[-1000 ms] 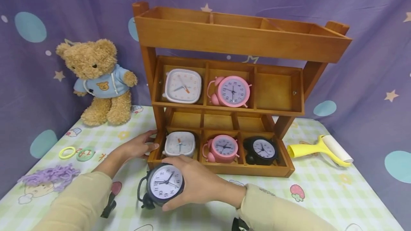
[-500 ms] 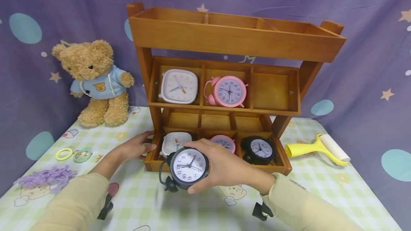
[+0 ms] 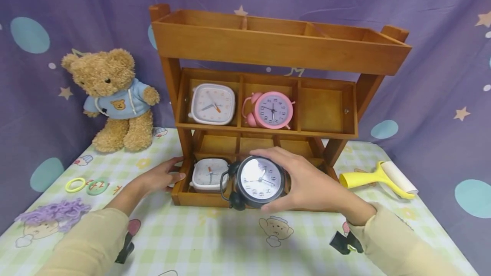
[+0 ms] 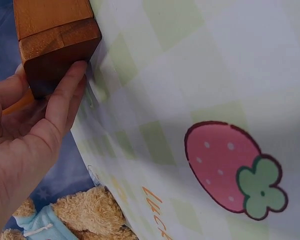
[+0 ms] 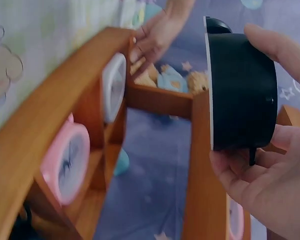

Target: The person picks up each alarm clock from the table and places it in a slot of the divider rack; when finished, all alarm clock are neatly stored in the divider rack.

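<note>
My right hand (image 3: 308, 182) holds a black twin-bell alarm clock (image 3: 261, 180) by its round case, in front of the shelf's bottom tier. Its white dial faces me in the head view; the right wrist view shows the black case (image 5: 242, 92) side-on between thumb and fingers. My left hand (image 3: 159, 181) grips the lower left end of the wooden shelf (image 3: 280, 48), with thumb and fingers on either side of the wooden end (image 4: 57, 50). A white square clock (image 3: 209, 174) lies in the bottom left compartment. The clocks right of it are hidden behind my right hand and the held clock.
On the middle tier are another white clock (image 3: 212, 104) and a pink twin-bell clock (image 3: 273, 110); the right compartment there is bare. A teddy bear (image 3: 115, 101) sits at left, near two rings (image 3: 75, 185). A yellow-handled lint roller (image 3: 379, 179) lies at right.
My right hand has carried the black clock rightward and up, from near the bottom left compartment to before the middle one. My left hand has stayed at the shelf's left end.
</note>
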Motion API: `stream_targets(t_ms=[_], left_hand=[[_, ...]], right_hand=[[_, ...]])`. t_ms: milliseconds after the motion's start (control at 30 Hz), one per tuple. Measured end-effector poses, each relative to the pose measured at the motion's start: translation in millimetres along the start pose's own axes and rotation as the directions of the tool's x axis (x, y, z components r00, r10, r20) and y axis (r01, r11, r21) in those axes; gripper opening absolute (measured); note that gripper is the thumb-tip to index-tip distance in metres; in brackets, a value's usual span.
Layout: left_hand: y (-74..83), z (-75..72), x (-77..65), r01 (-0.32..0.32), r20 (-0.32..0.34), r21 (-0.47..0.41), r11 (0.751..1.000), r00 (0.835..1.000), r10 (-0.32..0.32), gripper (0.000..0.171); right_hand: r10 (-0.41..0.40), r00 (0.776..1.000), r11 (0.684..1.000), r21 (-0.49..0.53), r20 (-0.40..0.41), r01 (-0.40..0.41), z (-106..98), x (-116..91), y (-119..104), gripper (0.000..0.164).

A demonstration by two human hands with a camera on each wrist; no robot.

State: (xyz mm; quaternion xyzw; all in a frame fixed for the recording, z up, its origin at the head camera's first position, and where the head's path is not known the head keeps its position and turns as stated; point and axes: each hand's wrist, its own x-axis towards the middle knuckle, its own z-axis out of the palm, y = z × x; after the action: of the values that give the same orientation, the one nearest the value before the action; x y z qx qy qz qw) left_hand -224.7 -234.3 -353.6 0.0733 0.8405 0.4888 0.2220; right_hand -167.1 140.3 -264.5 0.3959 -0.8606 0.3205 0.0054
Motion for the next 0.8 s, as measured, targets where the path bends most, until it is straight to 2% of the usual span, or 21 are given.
stream_targets(t_ms=[467, 633, 800], left_hand=[[-1.2, 0.4, 1.8, -0.005, -0.004, 0.004, 1.0, 1.0, 0.005, 0.069], [-1.2, 0.3, 1.7, -0.008, -0.003, 0.002, 1.0, 1.0, 0.008, 0.07], [-0.7, 0.5, 0.1, -0.012, -0.001, 0.004, 1.0, 1.0, 0.012, 0.07]], right_hand=[[0.014, 0.995, 1.0, -0.014, -0.096, -0.015, -58.3, -24.0, 17.1, 0.099], [0.047, 0.988, 0.995, -0.081, -0.149, -0.059, -78.1, -28.2, 21.8, 0.098], [0.086, 0.977, 0.989, -0.098, -0.193, -0.106, -97.9, -28.2, 26.6, 0.098]])
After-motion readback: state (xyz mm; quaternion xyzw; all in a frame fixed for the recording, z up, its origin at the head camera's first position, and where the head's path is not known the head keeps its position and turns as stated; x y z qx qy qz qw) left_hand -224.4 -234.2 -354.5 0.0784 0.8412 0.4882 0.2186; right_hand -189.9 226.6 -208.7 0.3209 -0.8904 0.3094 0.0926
